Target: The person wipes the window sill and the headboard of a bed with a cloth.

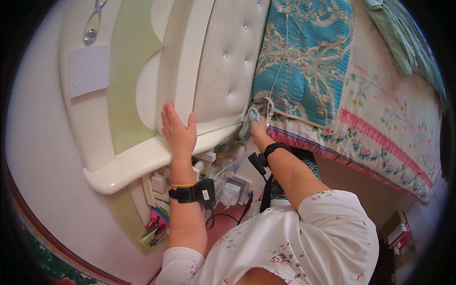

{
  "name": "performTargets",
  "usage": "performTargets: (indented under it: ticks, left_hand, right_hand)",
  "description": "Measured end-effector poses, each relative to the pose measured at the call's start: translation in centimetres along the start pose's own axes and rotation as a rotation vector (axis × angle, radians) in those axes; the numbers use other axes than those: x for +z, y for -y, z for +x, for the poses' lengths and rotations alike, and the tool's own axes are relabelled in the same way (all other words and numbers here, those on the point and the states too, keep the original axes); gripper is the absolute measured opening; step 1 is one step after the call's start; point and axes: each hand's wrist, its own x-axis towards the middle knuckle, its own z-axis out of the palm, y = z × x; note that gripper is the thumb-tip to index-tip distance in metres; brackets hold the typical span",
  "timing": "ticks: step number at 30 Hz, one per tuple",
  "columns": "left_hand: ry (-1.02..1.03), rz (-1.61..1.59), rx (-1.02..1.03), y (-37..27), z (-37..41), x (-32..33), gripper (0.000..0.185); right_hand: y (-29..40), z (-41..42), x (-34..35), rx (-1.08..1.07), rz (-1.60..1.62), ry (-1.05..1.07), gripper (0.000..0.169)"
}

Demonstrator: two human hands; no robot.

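Note:
My left hand (pixel 179 131) lies spread over the edge of a cream headboard (pixel 146 156), thumb apart from the fingers and nothing held. Whether the palm touches the surface cannot be told. At the corner between headboard and mattress, my right hand (pixel 259 129) grips a crumpled grey-green cloth (pixel 245 130); its fingertips are partly hidden. Just beside that hand, a pale strap or band (pixel 271 105) curves over the bedding. A blue and beige quilted pillow cover (pixel 302 67) lies beyond, crossed by a thin white cable (pixel 282 64).
Below the headboard is a crowded bedside surface with a white plug adapter (pixel 158 182), a clear plastic packet (pixel 229 194) and bottles. A floral bedspread (pixel 377 107) covers the bed, with green clothing (pixel 402 39) at its far side. White paper (pixel 91 69) is fixed to the headboard.

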Motion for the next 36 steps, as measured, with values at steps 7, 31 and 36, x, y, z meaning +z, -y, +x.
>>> performTargets:
  ticks: [7,31,36]
  left_hand:
    - [0.039,0.068,0.027,-1.4,-0.5,-0.7,0.077]
    - [0.113,0.130,-0.017,-2.8,-0.3,-1.2,0.088]
    - [0.091,0.148,-0.006,-3.1,-0.3,-1.1,0.089]
  right_hand:
    - [7.1,3.6,1.5,-0.427,0.090,-0.229,0.049]
    - [15.2,7.6,1.1,-0.738,-0.130,-0.301,0.046]
    - [10.9,8.3,3.5,-0.516,-0.155,-0.275,0.046]
